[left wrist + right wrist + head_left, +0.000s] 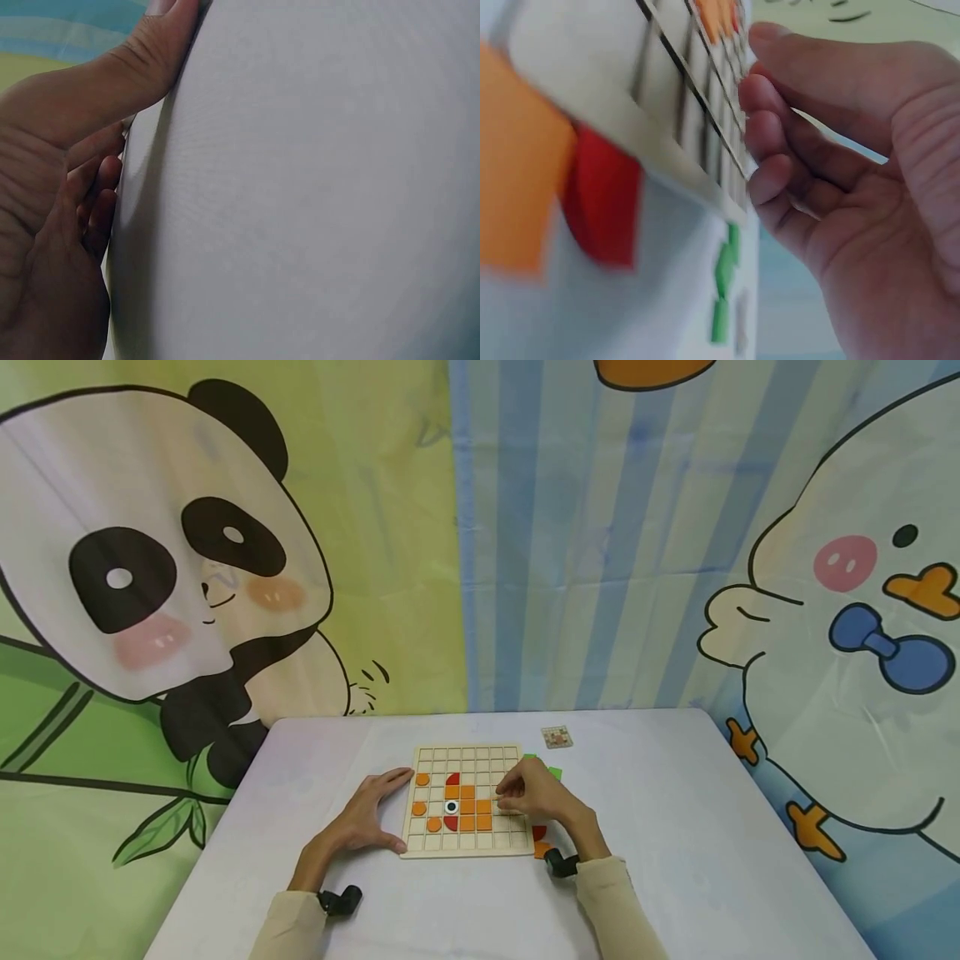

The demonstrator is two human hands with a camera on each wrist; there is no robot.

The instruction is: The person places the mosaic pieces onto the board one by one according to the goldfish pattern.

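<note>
A pale wooden grid board (pixel 438 847) lies on the table, with several orange squares (pixel 468 807), orange discs (pixel 418 809), red quarter-round pieces (pixel 451 823) and a black-and-white eye piece (pixel 452 807) in its cells. My left hand (pixel 369 814) touches the board's left edge, thumb near the front corner and fingers farther back, spread apart. Over the right part of the board hovers my right hand (pixel 536 793), fingers bent and thumb close to the index finger. In the right wrist view that hand (pixel 840 165) shows no piece, but the space between the fingertips is partly hidden.
Beside the board's right edge lie loose green pieces (pixel 555 772), a red piece (pixel 539 832) and an orange piece (pixel 542 850). A small patterned card (pixel 557 737) is at the back of the white table (pixel 660 827). A cartoon-printed curtain (pixel 555 527) hangs behind.
</note>
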